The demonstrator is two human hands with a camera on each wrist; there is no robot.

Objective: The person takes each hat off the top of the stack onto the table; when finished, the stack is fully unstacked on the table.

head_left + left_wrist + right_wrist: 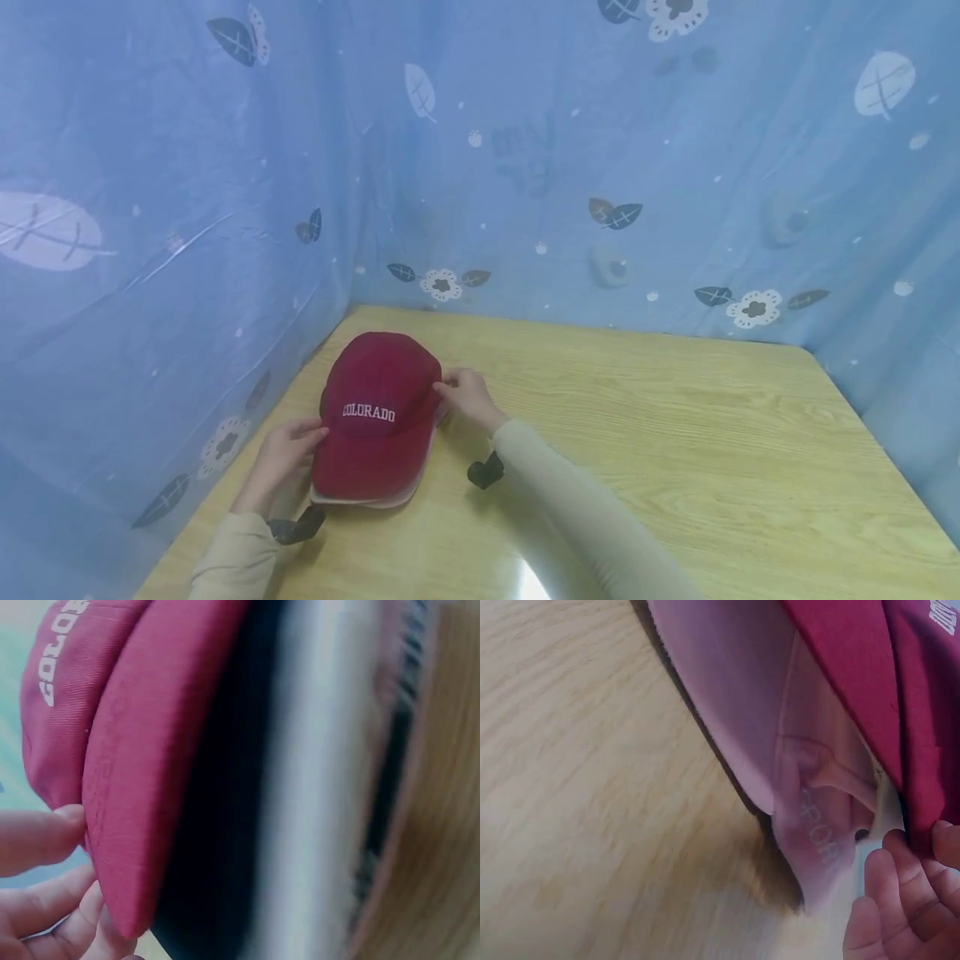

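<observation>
A dark red baseball cap (378, 375) with white COLORADO lettering sits at the left of the table, brim towards me. Under it shows a stack of other caps: a pale brim (319, 780), blurred in the left wrist view, and a pink cap (727, 697) with pale letters in the right wrist view. My left hand (281, 458) pinches the red cap's left edge where crown meets brim. On the other side, my right hand (471, 396) pinches the red cap's right edge between thumb and fingers. How many caps lie beneath is hidden.
The wooden table (675, 433) stretches away to the right. A blue patterned curtain (525, 167) hangs along its back and sides, close to the cap on the left. Black wrist-worn pieces (486, 472) stick out below both wrists.
</observation>
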